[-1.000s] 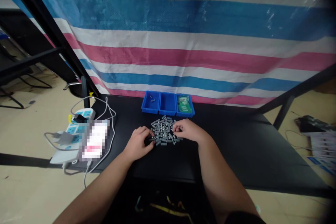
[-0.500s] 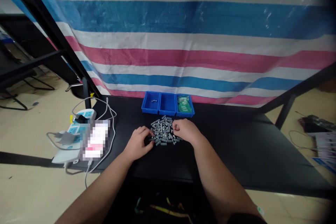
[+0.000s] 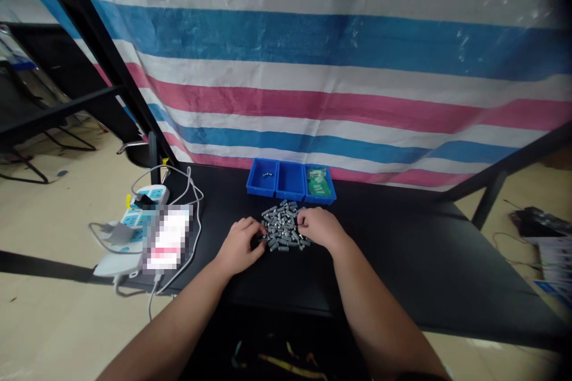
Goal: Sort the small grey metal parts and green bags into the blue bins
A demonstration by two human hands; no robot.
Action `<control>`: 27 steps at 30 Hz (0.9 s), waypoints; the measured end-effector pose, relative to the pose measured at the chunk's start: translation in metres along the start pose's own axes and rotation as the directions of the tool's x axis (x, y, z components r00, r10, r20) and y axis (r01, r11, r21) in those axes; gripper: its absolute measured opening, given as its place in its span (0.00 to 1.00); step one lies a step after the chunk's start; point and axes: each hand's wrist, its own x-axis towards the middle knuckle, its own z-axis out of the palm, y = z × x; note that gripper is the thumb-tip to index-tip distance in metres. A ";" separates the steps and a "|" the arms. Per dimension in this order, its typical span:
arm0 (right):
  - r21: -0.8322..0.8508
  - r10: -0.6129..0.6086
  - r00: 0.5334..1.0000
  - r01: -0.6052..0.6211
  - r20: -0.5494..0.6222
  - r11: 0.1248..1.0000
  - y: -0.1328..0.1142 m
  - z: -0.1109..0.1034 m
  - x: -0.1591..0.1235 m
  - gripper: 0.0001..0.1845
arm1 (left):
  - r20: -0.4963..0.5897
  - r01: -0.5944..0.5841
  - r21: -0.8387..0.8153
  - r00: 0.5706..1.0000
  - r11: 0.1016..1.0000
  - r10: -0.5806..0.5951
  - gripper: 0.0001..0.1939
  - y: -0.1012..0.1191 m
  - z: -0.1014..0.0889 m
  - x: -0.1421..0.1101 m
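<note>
Both bare forearms (image 3: 384, 315) reach up from bottom of frame, angled inward; left hand (image 3: 241, 245) & right hand (image 3: 320, 228) low at centre, palms down, fingers curled, a small gap between.

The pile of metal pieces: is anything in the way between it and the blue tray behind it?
Nothing visible is. The pile lies just in front of the blue tray, with only a narrow strip of black tabletop between them. The left hand and right hand are at the pile's sides, outside that strip.
</note>
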 end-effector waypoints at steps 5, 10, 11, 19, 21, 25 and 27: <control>0.437 -0.128 0.990 0.138 -0.053 0.889 -0.004 0.003 0.014 0.04 | 0.004 0.010 -0.001 1.000 1.000 -0.010 0.09 -0.001 0.000 -0.001; 0.817 -0.049 0.966 0.241 -0.254 0.524 -0.021 0.016 0.040 0.31 | 0.003 0.009 -0.002 1.000 1.000 -0.009 0.09 -0.003 0.000 0.000; 0.814 -0.042 0.964 0.246 -0.263 0.526 -0.021 0.017 0.041 0.31 | 0.002 0.008 -0.005 1.000 1.000 -0.008 0.09 -0.003 0.000 0.000; 0.492 -0.030 0.974 0.139 -0.223 0.859 0.017 0.010 0.017 0.08 | 0.012 -0.002 -0.011 1.000 1.000 0.002 0.09 -0.001 -0.001 0.000; 0.409 -0.058 0.989 0.111 -0.139 0.906 0.025 0.006 0.012 0.07 | 0.009 0.003 -0.005 1.000 1.000 -0.003 0.10 -0.001 0.000 0.000; 0.269 -0.043 0.997 0.060 -0.068 0.961 0.025 0.002 0.008 0.07 | 0.000 0.002 -0.007 1.000 1.000 -0.002 0.10 -0.002 0.001 0.001; 0.214 -0.035 0.995 0.056 -0.098 0.975 0.019 0.002 0.008 0.07 | -0.004 -0.002 -0.009 1.000 1.000 0.002 0.11 -0.002 0.001 0.001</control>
